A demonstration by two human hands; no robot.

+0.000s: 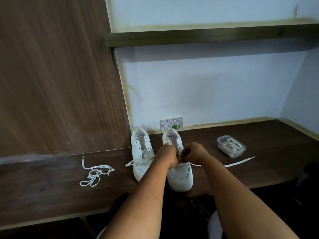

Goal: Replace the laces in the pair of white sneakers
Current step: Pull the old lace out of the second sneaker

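Note:
Two white sneakers stand side by side on the dark wooden desk, toes toward me. The left sneaker (pixel 141 152) shows bare eyelets, with a lace end sticking out near its toe. Over the lower eyelets of the right sneaker (pixel 179 175) my left hand (pixel 166 155) and my right hand (pixel 194 152) meet, both pinching a white lace (pixel 239 163) whose free end trails right across the desk. A loose tangled lace (pixel 94 173) lies to the left.
A small clear plastic box (pixel 231 146) holding coiled laces sits on the desk (pixel 51 183) at the right. A white wall socket plate (pixel 171 124) is behind the shoes. A shelf (pixel 207 36) hangs above, and a tall wooden panel (pixel 57 75) stands at the left.

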